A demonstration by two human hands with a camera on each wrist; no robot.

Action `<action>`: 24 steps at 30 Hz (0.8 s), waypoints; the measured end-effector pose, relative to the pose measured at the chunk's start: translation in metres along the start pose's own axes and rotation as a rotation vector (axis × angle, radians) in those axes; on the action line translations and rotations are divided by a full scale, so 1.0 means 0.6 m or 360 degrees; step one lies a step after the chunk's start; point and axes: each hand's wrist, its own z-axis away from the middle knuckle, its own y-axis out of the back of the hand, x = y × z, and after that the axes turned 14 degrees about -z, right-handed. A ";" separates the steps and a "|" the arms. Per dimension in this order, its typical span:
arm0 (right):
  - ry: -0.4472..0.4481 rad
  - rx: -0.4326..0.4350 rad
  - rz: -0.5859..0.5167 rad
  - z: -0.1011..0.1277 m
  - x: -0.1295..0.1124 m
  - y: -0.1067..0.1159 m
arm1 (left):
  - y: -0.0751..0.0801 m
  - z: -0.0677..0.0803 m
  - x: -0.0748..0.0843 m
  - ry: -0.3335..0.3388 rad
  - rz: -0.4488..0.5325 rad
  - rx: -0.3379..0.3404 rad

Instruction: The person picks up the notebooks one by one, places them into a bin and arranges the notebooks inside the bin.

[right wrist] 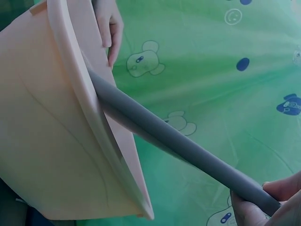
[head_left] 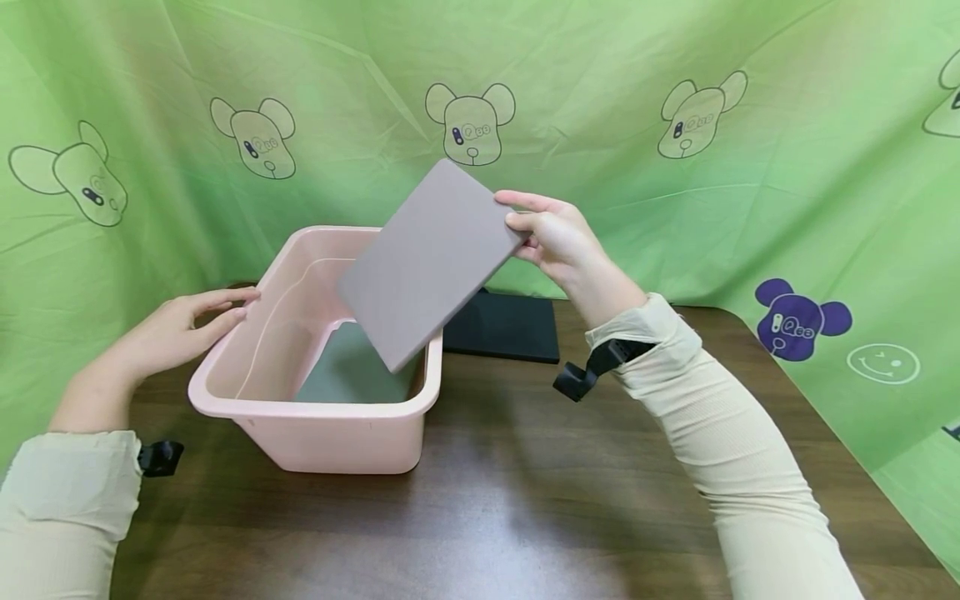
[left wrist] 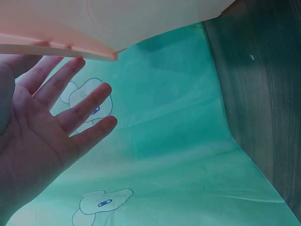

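Cream sleeves fill the lower corners of the head view, each forearm reaching up from six o'clock toward the middle of the dark wooden surface. At two o'clock from the pink tub, the right hand is raised with its wrist bent, and its fingers pinch the upper right corner of a flat grey board, thumb on the near face and the rest behind. That board hangs tilted, its lower corner dipping inside the tub's opening; in the right wrist view it crosses just beside the tub's rim, though whether it touches there cannot be told. At nine o'clock from the tub, the left hand lies low with fingers straight and slightly spread, the tips resting against the tub's far left rim and gripping nothing. Inside the tub a grey-green slab lies on the bottom. Behind the tub, at one o'clock, a black flat panel rests on the surface, partly hidden by the board. Green cloth printed with bear heads hangs at twelve o'clock and drapes down the right side.
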 end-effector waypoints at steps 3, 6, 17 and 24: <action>0.0001 -0.0007 0.0009 -0.003 0.004 -0.005 | 0.000 0.000 0.000 -0.0001 -0.0002 0.0003; -0.0005 -0.0010 0.0013 -0.007 0.008 -0.011 | 0.000 -0.001 0.000 -0.0004 -0.0004 0.0007; -0.0023 -0.0014 0.0077 -0.015 0.013 -0.027 | -0.001 -0.003 -0.002 -0.0003 -0.0046 0.0032; -0.0024 -0.0027 0.0105 -0.020 0.018 -0.035 | 0.000 -0.001 -0.003 0.0008 -0.0037 0.0018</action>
